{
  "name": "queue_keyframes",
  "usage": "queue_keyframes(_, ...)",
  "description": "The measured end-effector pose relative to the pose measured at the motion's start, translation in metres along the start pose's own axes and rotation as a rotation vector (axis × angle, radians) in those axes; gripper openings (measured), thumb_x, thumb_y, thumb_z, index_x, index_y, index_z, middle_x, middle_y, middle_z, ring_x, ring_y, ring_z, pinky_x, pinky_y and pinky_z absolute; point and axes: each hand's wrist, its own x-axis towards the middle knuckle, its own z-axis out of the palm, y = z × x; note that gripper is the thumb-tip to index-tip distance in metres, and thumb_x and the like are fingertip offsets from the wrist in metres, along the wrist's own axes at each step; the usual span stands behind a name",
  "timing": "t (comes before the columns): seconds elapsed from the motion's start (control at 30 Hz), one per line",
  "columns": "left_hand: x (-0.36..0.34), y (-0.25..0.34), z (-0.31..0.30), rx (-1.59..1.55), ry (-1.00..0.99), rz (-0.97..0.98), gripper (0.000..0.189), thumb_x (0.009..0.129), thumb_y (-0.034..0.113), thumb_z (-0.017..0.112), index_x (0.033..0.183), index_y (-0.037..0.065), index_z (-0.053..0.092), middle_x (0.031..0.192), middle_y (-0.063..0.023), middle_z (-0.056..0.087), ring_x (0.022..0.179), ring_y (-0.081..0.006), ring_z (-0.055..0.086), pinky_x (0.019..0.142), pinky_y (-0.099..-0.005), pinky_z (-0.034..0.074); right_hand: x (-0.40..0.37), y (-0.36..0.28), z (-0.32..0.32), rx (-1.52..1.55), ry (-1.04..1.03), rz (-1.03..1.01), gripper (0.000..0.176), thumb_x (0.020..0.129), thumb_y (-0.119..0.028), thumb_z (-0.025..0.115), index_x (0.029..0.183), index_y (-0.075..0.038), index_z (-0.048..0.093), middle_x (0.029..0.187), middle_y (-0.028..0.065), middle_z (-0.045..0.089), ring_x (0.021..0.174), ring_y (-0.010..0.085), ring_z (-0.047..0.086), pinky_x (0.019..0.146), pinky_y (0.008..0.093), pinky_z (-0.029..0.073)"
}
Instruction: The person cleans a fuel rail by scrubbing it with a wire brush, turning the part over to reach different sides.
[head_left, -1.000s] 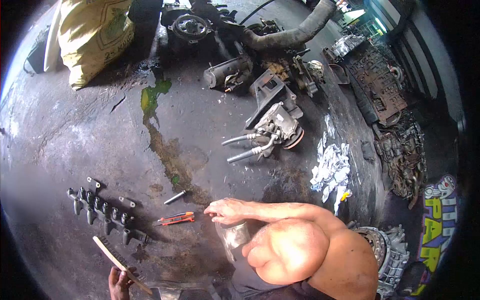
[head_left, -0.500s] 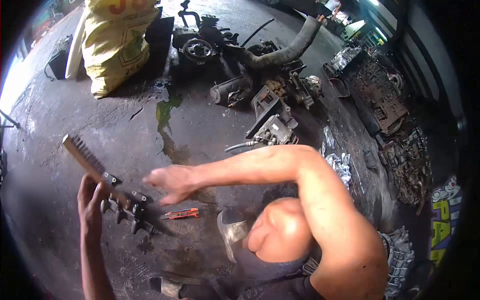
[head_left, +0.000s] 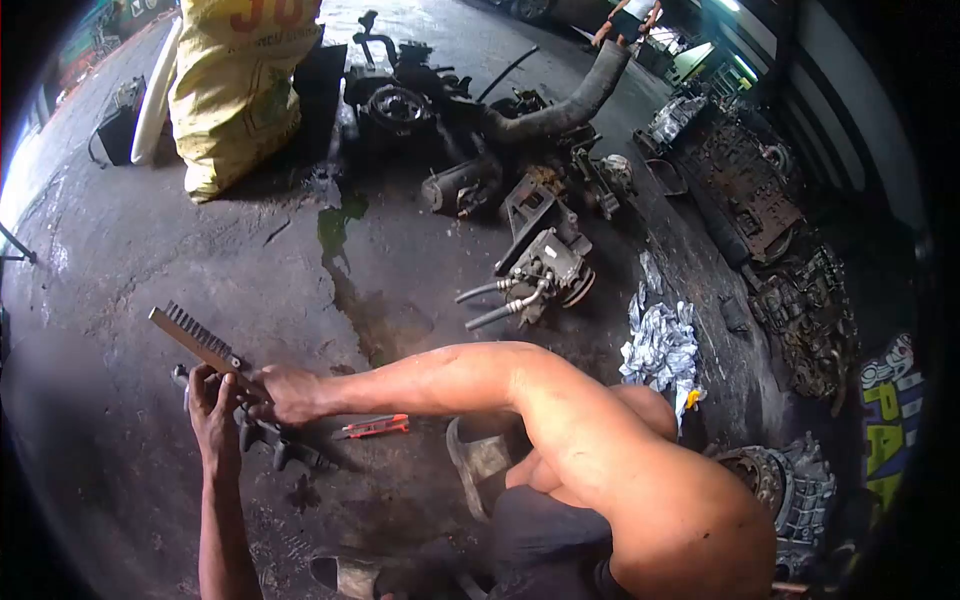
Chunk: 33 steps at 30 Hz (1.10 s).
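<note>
A wooden wire brush [head_left: 190, 335] slants up to the left, its dark bristles facing up and right. My left hand [head_left: 213, 395] is closed around the lower part of its wood. At the brush's lower end my right hand [head_left: 287, 394] has its fingers curled in and appears to grip the handle; its fingertips are partly hidden. Beneath both hands lies a dark metal engine part [head_left: 275, 443] on the floor, mostly covered by them. Just right of it is an orange utility knife [head_left: 375, 427].
A yellow sack [head_left: 235, 110] stands at the back left. Engine parts [head_left: 400, 110] and a metal unit with hoses [head_left: 550, 262] are spread ahead. Crumpled silvery material [head_left: 662, 340] lies right of my arm, with engine blocks [head_left: 750, 185] beyond. Another person [head_left: 632, 18] is far back.
My right hand has moved left and down to the brush's lower end. The brush, in my left hand, has shifted slightly down and right, and my view has turned a little.
</note>
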Motion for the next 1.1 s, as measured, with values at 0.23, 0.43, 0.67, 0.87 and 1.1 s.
queue_keyframes(0.23, -0.022, -0.05, -0.017, 0.286, -0.15, -0.106, 0.04, 0.092, 0.02, 0.068, 0.123, -0.002, 0.056, 0.111, -0.011, 0.068, 0.101, -0.0199, 0.064, 0.09, -0.0355, 0.049, -0.038, 0.034, -0.004, -0.128, -0.203, 0.21, 0.024, 0.1, -0.03, 0.054, 0.094, -0.006, 0.055, 0.08, 0.0074, 0.056, 0.075, 0.0196, 0.054, 0.064, 0.0408, 0.046)
queue_keyframes(0.43, -0.056, -0.106, -0.075, 0.728, -0.115, -0.29, 0.035, 0.089, 0.027, 0.067, 0.11, 0.0, 0.063, 0.102, -0.0196, 0.07, 0.098, -0.0326, 0.068, 0.085, -0.0414, 0.052, -0.07, 0.069, 0.023, 0.533, -0.122, 0.695, 0.053, 0.098, -0.056, 0.05, 0.089, -0.004, 0.056, 0.061, 0.001, 0.052, 0.048, 0.0087, 0.05, 0.044, 0.0255, 0.04)
queue_keyframes(0.67, -0.086, -0.156, -0.077, 0.884, -0.256, -0.34, 0.041, 0.093, 0.034, 0.064, 0.112, -0.002, 0.062, 0.105, -0.0237, 0.069, 0.103, -0.0389, 0.066, 0.089, -0.0461, 0.052, -0.13, 0.101, 0.074, 0.55, -0.029, 0.717, 0.056, 0.102, -0.056, 0.041, 0.089, -0.003, 0.055, 0.058, 0.0011, 0.05, 0.047, 0.0107, 0.05, 0.044, 0.0272, 0.04)
queue_keyframes(0.87, -0.076, -0.159, -0.054, 0.978, -0.363, -0.399, 0.043, 0.095, 0.042, 0.059, 0.106, 0.001, 0.064, 0.099, -0.0259, 0.068, 0.1, -0.0444, 0.064, 0.084, -0.0529, 0.051, -0.132, 0.107, 0.084, 0.097, -0.149, 0.546, 0.049, 0.104, -0.045, 0.039, 0.089, -0.003, 0.058, 0.061, 0.0093, 0.057, 0.055, 0.022, 0.062, 0.053, 0.0391, 0.046)
queue_keyframes(1.1, -0.072, -0.158, -0.053, 0.985, -0.405, -0.445, 0.042, 0.096, 0.046, 0.056, 0.11, 0.007, 0.065, 0.102, -0.0234, 0.069, 0.103, -0.0436, 0.064, 0.086, -0.0538, 0.051, 0.014, 0.05, 0.074, 0.704, -0.092, 0.658, 0.055, 0.102, -0.054, 0.042, 0.091, -0.002, 0.055, 0.059, 0.0009, 0.051, 0.042, 0.011, 0.05, 0.037, 0.0265, 0.04)
